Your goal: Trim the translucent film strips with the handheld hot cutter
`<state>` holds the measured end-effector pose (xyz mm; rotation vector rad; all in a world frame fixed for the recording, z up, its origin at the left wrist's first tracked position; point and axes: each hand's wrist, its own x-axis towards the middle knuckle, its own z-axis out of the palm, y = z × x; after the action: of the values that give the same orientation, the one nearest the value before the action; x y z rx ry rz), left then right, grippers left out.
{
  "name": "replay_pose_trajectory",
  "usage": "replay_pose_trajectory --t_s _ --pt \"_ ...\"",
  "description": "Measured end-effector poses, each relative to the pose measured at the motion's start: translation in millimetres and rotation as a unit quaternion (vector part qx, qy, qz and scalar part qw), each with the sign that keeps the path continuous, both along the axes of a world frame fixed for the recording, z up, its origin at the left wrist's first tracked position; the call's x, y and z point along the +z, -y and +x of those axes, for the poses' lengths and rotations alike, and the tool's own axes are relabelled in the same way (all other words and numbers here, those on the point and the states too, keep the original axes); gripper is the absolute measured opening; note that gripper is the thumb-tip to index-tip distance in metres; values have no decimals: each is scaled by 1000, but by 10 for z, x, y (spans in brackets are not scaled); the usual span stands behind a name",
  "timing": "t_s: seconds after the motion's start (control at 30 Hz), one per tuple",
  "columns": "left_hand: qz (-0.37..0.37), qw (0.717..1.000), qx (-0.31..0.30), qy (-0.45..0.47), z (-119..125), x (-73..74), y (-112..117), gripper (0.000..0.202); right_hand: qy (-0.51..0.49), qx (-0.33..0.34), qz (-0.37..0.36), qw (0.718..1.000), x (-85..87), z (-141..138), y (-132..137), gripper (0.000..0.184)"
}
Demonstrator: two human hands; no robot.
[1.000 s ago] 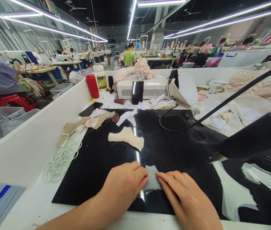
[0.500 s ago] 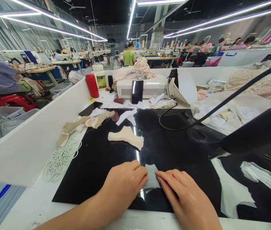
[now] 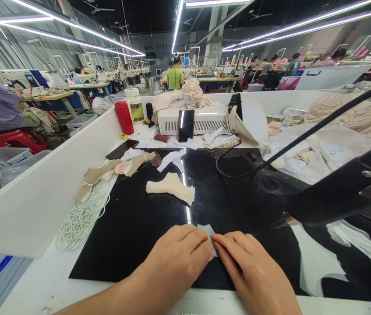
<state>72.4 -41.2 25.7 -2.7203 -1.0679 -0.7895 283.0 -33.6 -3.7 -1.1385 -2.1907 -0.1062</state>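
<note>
My left hand [image 3: 175, 258] and my right hand [image 3: 251, 271] lie side by side on the black mat [image 3: 132, 227] near the table's front edge. Their fingertips meet over a small grey-white fabric piece [image 3: 206, 229], pressing it flat; only its top edge shows between them. The fingers of both hands are held together and slightly curled onto the piece. A cream fabric cut-out [image 3: 171, 187] lies on the mat a little beyond my hands.
A coil of white elastic cord [image 3: 82, 216] and beige fabric pieces [image 3: 113, 168] lie at the left. A white machine box [image 3: 201, 120], a red bottle [image 3: 124, 117], two phones and a black lamp arm [image 3: 343, 192] stand around. People sit at sewing tables behind.
My hands have closed in on each other, and the fingertips now cover most of the small fabric piece that showed between them before.
</note>
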Motion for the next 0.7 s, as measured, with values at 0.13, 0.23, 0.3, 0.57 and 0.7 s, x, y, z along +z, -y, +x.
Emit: replay_pose_trajectory --t_s 0.13,0.23,0.3,0.57,0.7 --pt "18 1000 -7 -9 27 30 -5 28 5 0 7 1000 1 19 -12 41" --pt "27 1000 0 -13 35 21 -8 31 15 12 3 1000 -14 62 -18 36" --pt "31 999 4 -19 38 0 -7 32 19 19 1 1000 -20 72 -19 33" --pt "38 998 11 -41 26 -92 -3 40 4 0 25 1000 29 -2 -8 39" --pt "28 998 16 -48 21 -112 3 39 21 -1 35 999 27 -5 -5 40"
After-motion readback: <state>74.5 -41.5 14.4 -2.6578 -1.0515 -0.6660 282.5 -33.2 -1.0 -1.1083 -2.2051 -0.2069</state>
